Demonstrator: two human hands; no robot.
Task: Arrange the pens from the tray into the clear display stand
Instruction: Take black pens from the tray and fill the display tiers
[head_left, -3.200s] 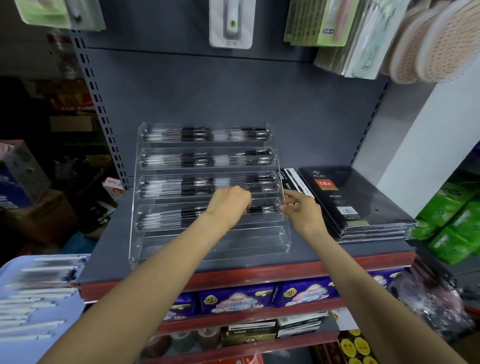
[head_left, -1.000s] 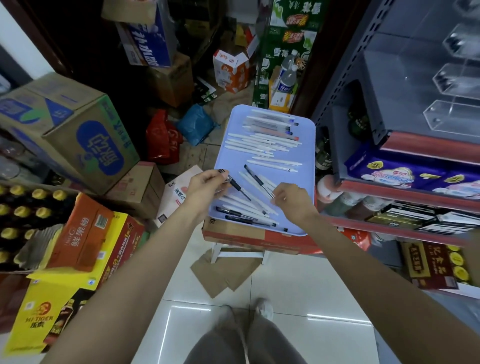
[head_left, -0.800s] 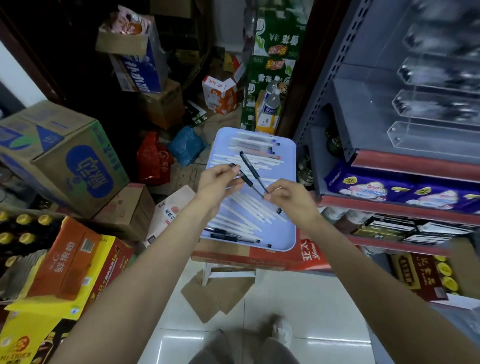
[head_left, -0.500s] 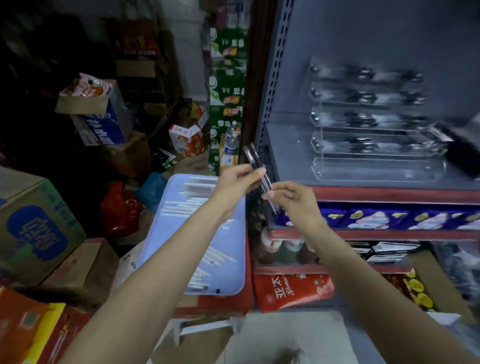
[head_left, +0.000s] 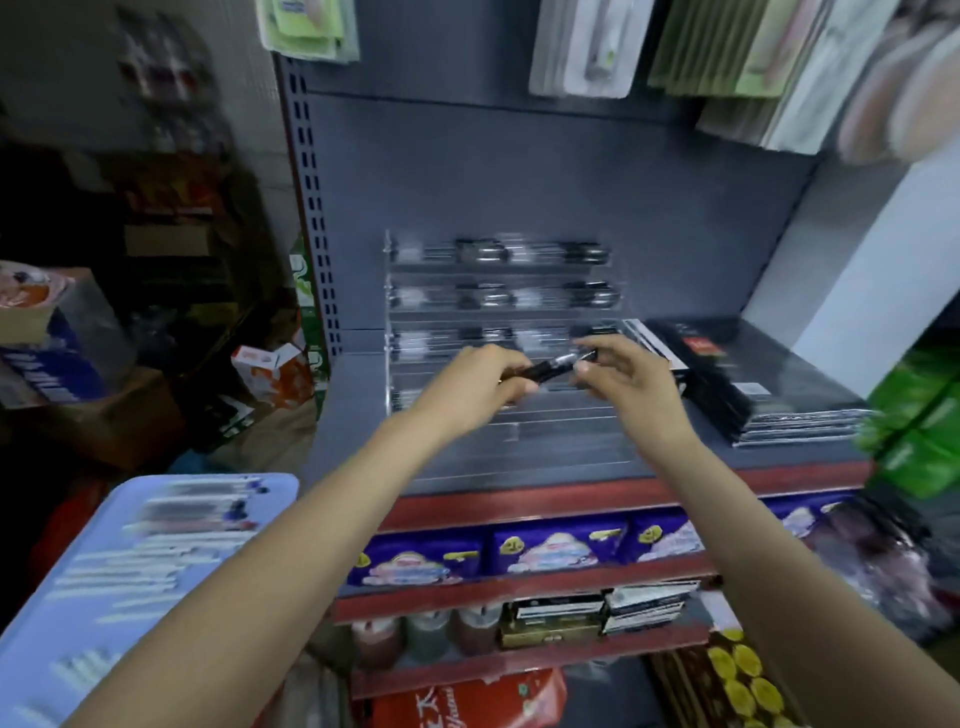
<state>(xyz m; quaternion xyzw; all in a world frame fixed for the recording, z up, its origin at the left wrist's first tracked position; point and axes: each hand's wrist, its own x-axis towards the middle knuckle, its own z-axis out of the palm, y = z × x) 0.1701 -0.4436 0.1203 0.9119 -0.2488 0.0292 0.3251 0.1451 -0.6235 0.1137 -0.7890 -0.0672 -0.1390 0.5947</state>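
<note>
Pen (head_left: 553, 365): dark barrel, clear and silvery toward its right end, lying near level in front of the stand (head_left: 506, 332), whose upper tiers hold pens. Frame blurred; could be more than one pen. Left hand (head_left: 480, 387) grips the dark end, fingers curled. Right hand (head_left: 626, 382) pinches the clear end. Half a second ago both hands held it upright beside the shelf; tray (head_left: 130, 571) now sits lower left.

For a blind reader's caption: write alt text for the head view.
Two bare hands, left hand and right hand, hold dark pens between them in front of a clear tiered display stand on a grey shop shelf. Its upper tiers already hold pens, and a blue tray of more pens sits lower left.
</note>
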